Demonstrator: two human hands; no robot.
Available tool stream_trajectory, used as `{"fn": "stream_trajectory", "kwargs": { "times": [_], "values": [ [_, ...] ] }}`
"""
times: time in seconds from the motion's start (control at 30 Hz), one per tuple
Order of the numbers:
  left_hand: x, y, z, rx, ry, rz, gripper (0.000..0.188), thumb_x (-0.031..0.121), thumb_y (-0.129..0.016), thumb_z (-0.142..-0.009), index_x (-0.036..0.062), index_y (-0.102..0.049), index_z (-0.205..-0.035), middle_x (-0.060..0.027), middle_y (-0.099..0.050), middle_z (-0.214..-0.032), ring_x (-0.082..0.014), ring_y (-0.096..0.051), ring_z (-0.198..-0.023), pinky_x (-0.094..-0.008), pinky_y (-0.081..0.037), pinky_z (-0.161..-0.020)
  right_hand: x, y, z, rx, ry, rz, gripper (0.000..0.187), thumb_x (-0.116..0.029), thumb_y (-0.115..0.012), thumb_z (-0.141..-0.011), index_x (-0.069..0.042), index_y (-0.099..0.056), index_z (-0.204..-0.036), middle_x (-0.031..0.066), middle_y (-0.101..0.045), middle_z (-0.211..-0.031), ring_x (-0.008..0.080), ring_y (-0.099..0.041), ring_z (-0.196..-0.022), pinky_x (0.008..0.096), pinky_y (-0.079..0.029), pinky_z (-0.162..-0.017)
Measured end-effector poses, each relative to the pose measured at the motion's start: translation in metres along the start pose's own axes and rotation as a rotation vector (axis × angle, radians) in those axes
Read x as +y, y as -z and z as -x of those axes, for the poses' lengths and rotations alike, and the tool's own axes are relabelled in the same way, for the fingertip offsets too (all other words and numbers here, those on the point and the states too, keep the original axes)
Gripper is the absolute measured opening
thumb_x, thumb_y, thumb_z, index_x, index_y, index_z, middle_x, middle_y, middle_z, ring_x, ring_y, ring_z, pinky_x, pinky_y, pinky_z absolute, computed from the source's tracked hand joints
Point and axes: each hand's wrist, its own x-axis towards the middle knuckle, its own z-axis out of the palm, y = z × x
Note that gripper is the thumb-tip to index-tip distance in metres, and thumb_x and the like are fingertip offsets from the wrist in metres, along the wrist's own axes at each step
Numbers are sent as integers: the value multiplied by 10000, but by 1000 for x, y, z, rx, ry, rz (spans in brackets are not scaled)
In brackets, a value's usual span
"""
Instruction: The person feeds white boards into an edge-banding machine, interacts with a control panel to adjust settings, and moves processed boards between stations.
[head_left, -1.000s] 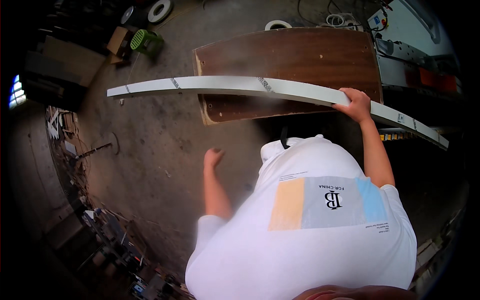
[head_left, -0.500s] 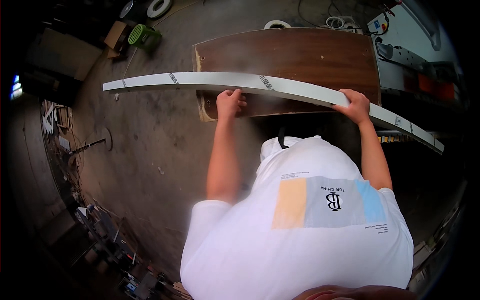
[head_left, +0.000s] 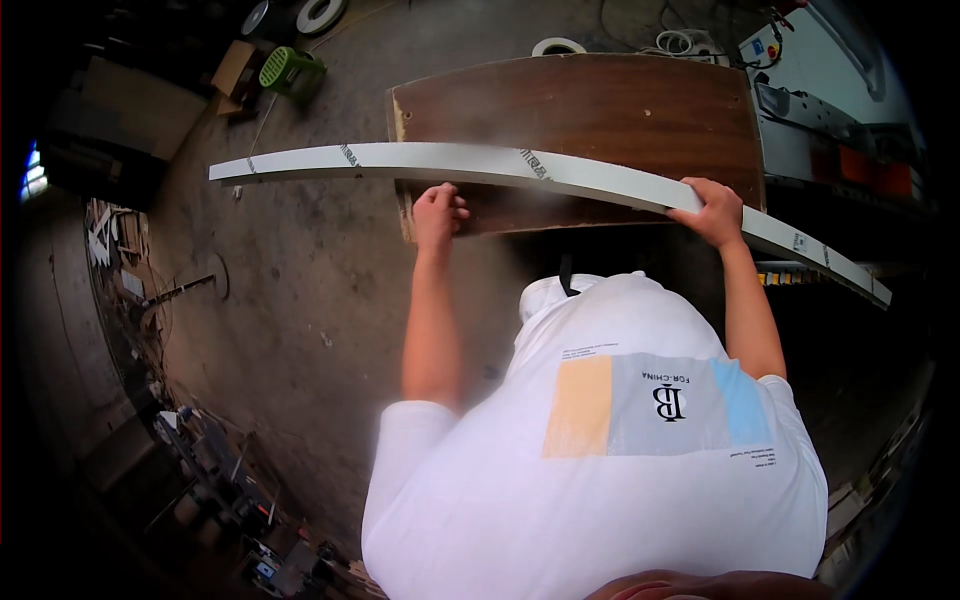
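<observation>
A long white board, covered in film with dark printed bands, lies across a brown wooden tabletop. Its left end reaches well past the tabletop, and its right end also juts out beyond it. My right hand grips the board toward its right part, fingers over the near edge. Just below the board's near edge, by the tabletop's left side, is my left hand. Its fingers are curled closed, apart from the board; whatever they may hold is too small to see.
A green stool and a cardboard box stand at the far left. One white roll lies behind the tabletop. Machinery is close on the right. A round-based stand and scrap wood are on the left floor.
My left hand has moved a little left along the board's near edge and slightly away from it. My right hand keeps its grip, and the board looks still.
</observation>
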Motion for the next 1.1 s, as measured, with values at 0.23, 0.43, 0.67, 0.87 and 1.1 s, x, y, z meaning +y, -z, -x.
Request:
{"fn": "stream_trajectory", "kwargs": {
  "times": [0.23, 0.43, 0.67, 0.87, 1.1],
  "values": [
    [-4, -29, -6, -51, -17, -110, 214, 267, -613, -1033, 72, -649, -953, -33, -678, -777, -112, -636, -571, -236, -399, -452, 2, -1, -1, 1, 8, -6, 493, -470, -857, -696, -155, -774, -1066, 57, -773, -1028, 271, -726, -959, 389, -563, -860],
    [-15, 9, -29, 142, -53, 143, 197, 226, -604, -1025, 88, -611, -885, -12, -586, -698, -108, -553, -504, -226, -358, -396, 2, -1, -2, 10, 25, 8, 495, -484, -856, -698, -158, -773, -1061, 56, -774, -1027, 268, -728, -947, 384, -563, -855],
    [2, -3, -13, 35, -1, 39, 209, 240, -577, -1050, 87, -601, -911, -21, -616, -735, -111, -581, -523, -227, -363, -411, 2, -1, 0, 1, 5, 1, 490, -485, -856, -703, -156, -772, -1056, 57, -774, -1025, 270, -728, -942, 387, -565, -848],
    [-1, -4, -26, 25, -55, -8, 231, 238, -597, -1022, 56, -604, -880, -47, -626, -723, -129, -588, -495, -241, -358, -393, 5, -3, -1, -4, 13, 20, 508, -485, -861, -697, -145, -772, -1063, 59, -775, -1034, 274, -727, -952, 390, -566, -854],
    [-18, 102, -48, 451, -98, 377, 180, 196, -593, -979, 96, -582, -830, 22, -522, -675, -70, -429, -478, -235, -315, -403, 4, -3, 0, -11, -2, 18, 512, -446, -865, -678, -137, -772, -1075, 66, -774, -1055, 282, -728, -963, 385, -567, -869]
  ]
}}
